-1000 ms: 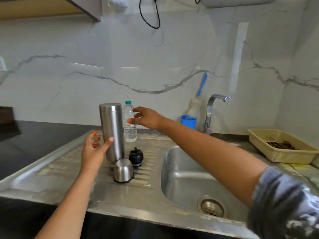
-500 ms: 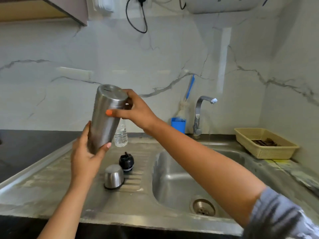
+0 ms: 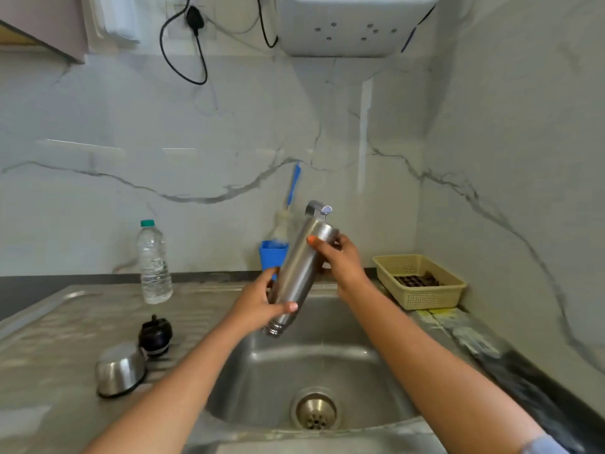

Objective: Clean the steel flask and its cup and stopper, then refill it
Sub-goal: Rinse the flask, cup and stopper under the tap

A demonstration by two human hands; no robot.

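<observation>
Head view: the steel flask [image 3: 299,273] is held in the air over the sink basin [image 3: 327,365], tilted and upside down. Its open threaded mouth points down and to the left, and its flat base is up by the spout of the tap [image 3: 317,208]. No brand mark shows on the side of the flask that faces the camera.

The left hand [image 3: 258,306] grips the lower part of the flask just above the neck, with the fingers curled round the back and the thumb across the front. The right hand [image 3: 340,260] holds the base end, its thumb, with an orange nail, pressed on the steel. Both forearms reach forward over the basin.

On the ribbed steel worktop [image 3: 49,322] to the left, the cup [image 3: 119,370] sits mouth down. The black stopper [image 3: 155,334] stands just behind it. Further back stands a clear water bottle [image 3: 154,267] with a green cap; any print on it is too blurred to read.

Behind the flask is a blue holder [image 3: 273,253] with a brush [image 3: 293,188] in it. A yellow basket [image 3: 422,299] sits to the right of the basin.
</observation>
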